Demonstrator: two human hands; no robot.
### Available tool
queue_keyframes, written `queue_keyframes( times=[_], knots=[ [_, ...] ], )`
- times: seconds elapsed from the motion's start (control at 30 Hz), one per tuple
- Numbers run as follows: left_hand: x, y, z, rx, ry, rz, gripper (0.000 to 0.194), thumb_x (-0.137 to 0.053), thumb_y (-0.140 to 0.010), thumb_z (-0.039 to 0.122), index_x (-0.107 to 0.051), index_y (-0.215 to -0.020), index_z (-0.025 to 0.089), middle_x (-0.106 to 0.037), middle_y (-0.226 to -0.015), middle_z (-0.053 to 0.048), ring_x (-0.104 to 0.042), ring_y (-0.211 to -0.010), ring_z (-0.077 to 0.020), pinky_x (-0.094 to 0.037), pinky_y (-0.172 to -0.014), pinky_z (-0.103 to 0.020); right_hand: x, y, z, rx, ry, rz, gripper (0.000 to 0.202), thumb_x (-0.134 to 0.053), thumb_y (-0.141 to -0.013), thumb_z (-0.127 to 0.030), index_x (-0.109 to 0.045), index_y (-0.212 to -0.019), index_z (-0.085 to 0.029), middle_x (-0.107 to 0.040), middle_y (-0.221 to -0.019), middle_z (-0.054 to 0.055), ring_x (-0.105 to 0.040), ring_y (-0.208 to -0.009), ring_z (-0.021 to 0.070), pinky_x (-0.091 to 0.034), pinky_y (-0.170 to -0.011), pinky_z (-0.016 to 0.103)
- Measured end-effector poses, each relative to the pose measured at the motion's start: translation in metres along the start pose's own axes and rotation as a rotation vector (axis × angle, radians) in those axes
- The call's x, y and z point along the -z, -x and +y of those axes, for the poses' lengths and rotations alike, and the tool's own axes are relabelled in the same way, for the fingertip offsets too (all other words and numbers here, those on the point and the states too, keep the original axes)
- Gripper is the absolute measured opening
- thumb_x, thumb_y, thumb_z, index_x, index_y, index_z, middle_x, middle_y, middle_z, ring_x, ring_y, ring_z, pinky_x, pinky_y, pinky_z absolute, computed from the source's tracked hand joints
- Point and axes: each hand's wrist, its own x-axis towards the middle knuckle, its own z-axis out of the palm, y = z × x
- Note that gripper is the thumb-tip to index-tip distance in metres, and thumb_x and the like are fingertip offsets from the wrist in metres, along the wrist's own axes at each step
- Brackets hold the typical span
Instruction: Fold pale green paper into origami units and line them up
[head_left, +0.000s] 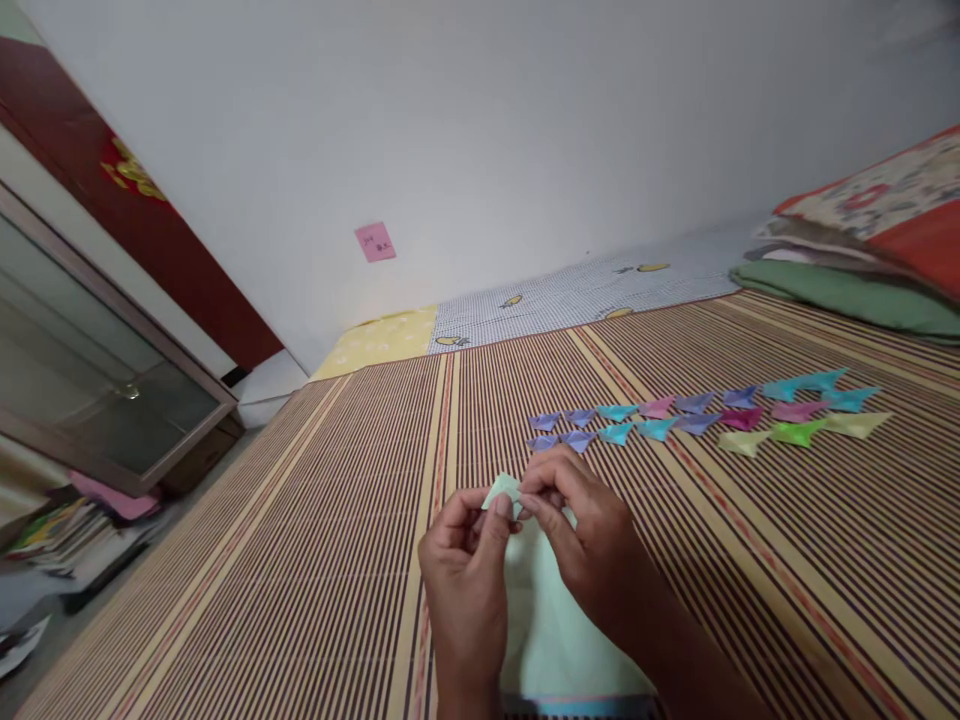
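Observation:
A small pale green folded paper (501, 488) is held up between my two hands. My left hand (469, 555) pinches it, with the thumb lying across its front. At the paper's right edge, the thumb and fingertips of my right hand (581, 515) are pressed together on it. Below my hands lies a light green sheet (559, 625), partly covered by my wrists. Just beyond, folded paper pieces stand in rows, among them a blue one (655, 429), a magenta one (741, 418) and a bright green one (799, 432).
A striped bamboo mat (300, 560) covers the surface. Folded bedding (862, 290) is stacked at the far right. A patterned cloth (562, 295) runs along the wall, which bears a pink note (375, 242). At left are a glass-fronted cabinet (112, 370) and a pile of books (64, 535).

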Motion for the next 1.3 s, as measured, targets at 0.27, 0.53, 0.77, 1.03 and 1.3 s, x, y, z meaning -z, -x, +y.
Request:
queue_keyframes(
  times=[0.27, 0.53, 0.77, 1.03, 1.3],
  knots=[
    [0.0, 0.002, 0.001, -0.026, -0.028, 0.002, 0.017, -0.081, -0.082, 0.032, -0.074, -0.084, 0.017, -0.072, -0.074, -0.001, -0.067, -0.069, -0.0133, -0.054, -0.066, -0.02, -0.001, 0.003, -0.005, -0.121, -0.046, -0.038, 0.014, -0.051, -0.094, -0.013, -0.054, -0.083, -0.021, -0.06, -0.08, 0.001, -0.058, -0.076, 0.0177, -0.045, -0.069, 0.031],
    [0.0, -0.001, 0.0, 0.015, -0.01, -0.035, 0.019, -0.08, -0.082, 0.034, -0.075, -0.087, 0.016, -0.074, -0.079, -0.003, -0.07, -0.074, -0.0157, -0.056, -0.073, -0.024, 0.0, 0.002, 0.001, -0.253, -0.151, -0.007, 0.006, -0.057, -0.089, -0.017, -0.057, -0.085, -0.021, -0.065, -0.079, 0.001, -0.064, -0.075, 0.0178, -0.05, -0.07, 0.03],
    [0.001, -0.001, -0.003, 0.067, -0.013, -0.035, 0.027, -0.071, -0.089, 0.042, -0.074, -0.09, 0.015, -0.073, -0.078, -0.005, -0.069, -0.075, -0.0173, -0.053, -0.069, -0.025, 0.0, 0.0, 0.003, -0.193, -0.065, 0.019, 0.008, -0.056, -0.088, -0.014, -0.057, -0.084, -0.02, -0.064, -0.08, 0.001, -0.063, -0.075, 0.0171, -0.049, -0.07, 0.029],
    [-0.003, 0.0, -0.003, -0.008, -0.015, -0.016, 0.027, -0.071, -0.089, 0.042, -0.073, -0.087, 0.015, -0.071, -0.077, -0.004, -0.065, -0.07, -0.0153, -0.053, -0.067, -0.025, -0.003, 0.003, 0.002, -0.172, -0.069, 0.019, 0.009, -0.055, -0.09, -0.013, -0.056, -0.085, -0.02, -0.063, -0.079, 0.0, -0.062, -0.075, 0.0162, -0.048, -0.069, 0.028],
    [-0.004, -0.002, -0.003, 0.131, 0.16, -0.036, 0.024, -0.075, -0.087, 0.039, -0.073, -0.089, 0.015, -0.075, -0.081, -0.006, -0.071, -0.073, -0.0168, -0.056, -0.07, -0.027, -0.004, 0.003, 0.007, -0.087, 0.017, 0.061, 0.01, -0.054, -0.089, -0.011, -0.055, -0.086, -0.02, -0.062, -0.082, 0.002, -0.062, -0.08, 0.0183, -0.048, -0.073, 0.03]
  ],
)
